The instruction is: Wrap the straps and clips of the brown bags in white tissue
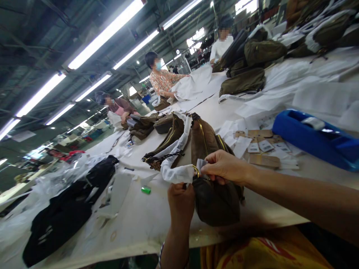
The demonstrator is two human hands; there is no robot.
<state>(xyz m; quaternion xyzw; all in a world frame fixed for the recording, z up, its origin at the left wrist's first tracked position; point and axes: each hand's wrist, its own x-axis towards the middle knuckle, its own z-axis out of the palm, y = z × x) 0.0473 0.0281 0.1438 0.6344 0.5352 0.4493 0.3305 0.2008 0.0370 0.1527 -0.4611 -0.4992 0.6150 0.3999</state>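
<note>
I have the right hand (224, 167) pinching white paper (179, 172) onto the brown bag (213, 194), left hand (181, 196) clenched just below, steadying; next needs tucking.

We're in a bag factory, finishing/packing floor by the look of it. Long rows of fluorescent tube lights (106, 35) run under a high industrial roof w/ exposed beams. One very long white worktable (134, 220) stretches down the hall, w/ several other workers (164, 80) seated along it, each bent over bags and white wrapping sheets (193, 84). Brown bags (207, 149) and olive ones (252, 63) lie in piles, plus black ones (67, 209) at the near end. Cardboard hang tags (262, 147) scattered beside a blue tape dispenser (314, 138). More benches and stock visible in the bg.
</note>
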